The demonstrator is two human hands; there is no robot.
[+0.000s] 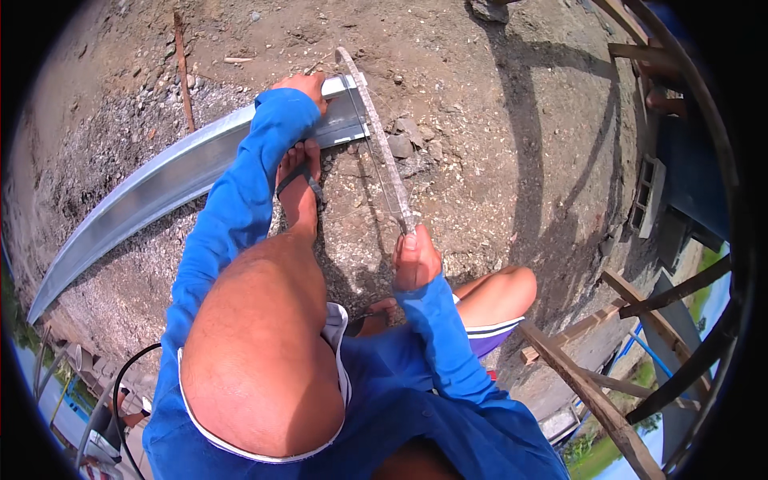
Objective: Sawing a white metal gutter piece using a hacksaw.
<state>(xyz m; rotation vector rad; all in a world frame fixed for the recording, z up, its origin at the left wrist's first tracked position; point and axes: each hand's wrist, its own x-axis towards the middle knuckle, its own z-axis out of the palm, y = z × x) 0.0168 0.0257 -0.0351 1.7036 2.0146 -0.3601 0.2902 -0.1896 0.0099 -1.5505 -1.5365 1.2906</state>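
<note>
A long silvery metal channel (172,168) lies on the ground, reaching from the far left to the middle. My left hand (304,86) grips its upper edge close to the right end, fingers wrapped over it. My right hand (417,258) is closed around the handle end of a hacksaw (385,142). The saw's worn frame points away from me, and its thin blade runs beside the channel's cut end; whether blade and metal touch I cannot tell. My sandalled foot (300,180) is set against the channel just below my left hand.
Broken stones (402,140) lie right of the channel's end. A thin rusty strip (184,72) rests on the gravel beyond it. Wooden posts and boards (592,400) stand at the right, near a hollow concrete block (646,196). Another person (120,412) shows at the lower left.
</note>
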